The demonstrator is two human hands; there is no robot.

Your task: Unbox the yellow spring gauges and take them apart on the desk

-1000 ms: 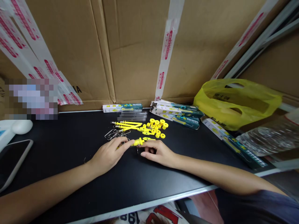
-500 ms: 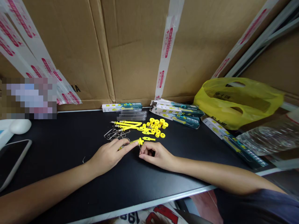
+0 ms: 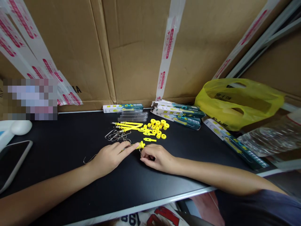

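Note:
My left hand lies over the black table with its fingers pressed on a slim spring scale that has a yellow end cap. Most of its body is hidden under those fingers. Right beside the cap, my right hand is closed in a pinch on a thin metal wire hook. A curved metal wire shows past my left wrist. Just beyond my hands are a tangle of metal hooks, yellow rods, a flat yellow piece and several yellow caps.
Clear plastic tubes lie behind the rods. Printed boxes are stacked at the back, one box at right. A yellow bag and a plastic bottle stand right; a phone lies left.
The yellow cap has turned and dropped slightly toward me. More of the curved wire shows beside my left wrist. Both hands stay nearly in place.

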